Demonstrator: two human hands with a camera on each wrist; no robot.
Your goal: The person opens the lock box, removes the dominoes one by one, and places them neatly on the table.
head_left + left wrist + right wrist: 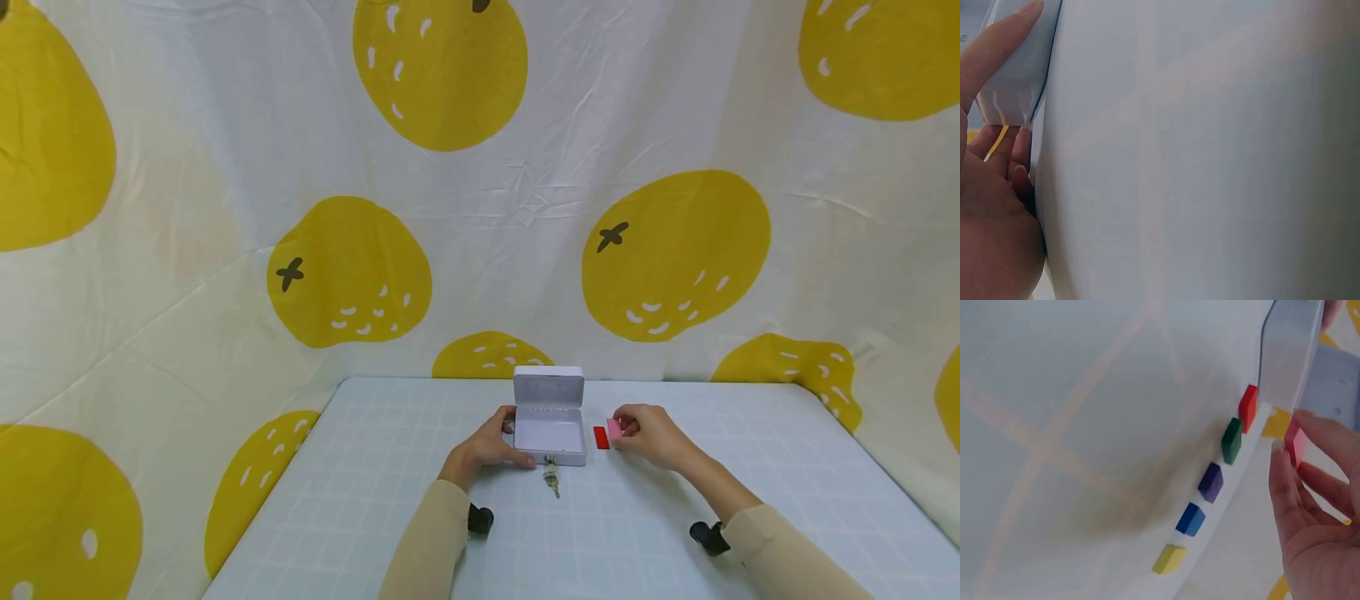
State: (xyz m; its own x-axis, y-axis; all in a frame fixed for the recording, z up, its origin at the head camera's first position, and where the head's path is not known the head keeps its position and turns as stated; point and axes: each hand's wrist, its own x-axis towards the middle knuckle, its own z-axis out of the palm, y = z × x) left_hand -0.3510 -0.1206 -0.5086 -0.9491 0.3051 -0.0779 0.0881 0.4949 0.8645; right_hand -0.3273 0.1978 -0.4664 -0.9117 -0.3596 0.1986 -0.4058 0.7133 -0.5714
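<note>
A small white metal cash box [573, 459] stands on the table with its lid [549, 389] raised, its inside bare. My left hand [491, 446] holds the box at its left side, thumb along the front and fingers round the side. Two keys [552, 482] hang from the lock at the front. To the right of the box, my right hand [651, 437] pinches a pink block [1295, 444] between thumb and fingertips, raised above the table. A red block [601, 437] lies between the box and that hand.
In the right wrist view a row runs away from the red block: a green block [1232, 441], a purple block [1211, 482], a blue block [1190, 519] and a yellow block [1169, 559]. My right hand hides these in the head view. A lemon-patterned curtain [510, 275] hangs behind the table.
</note>
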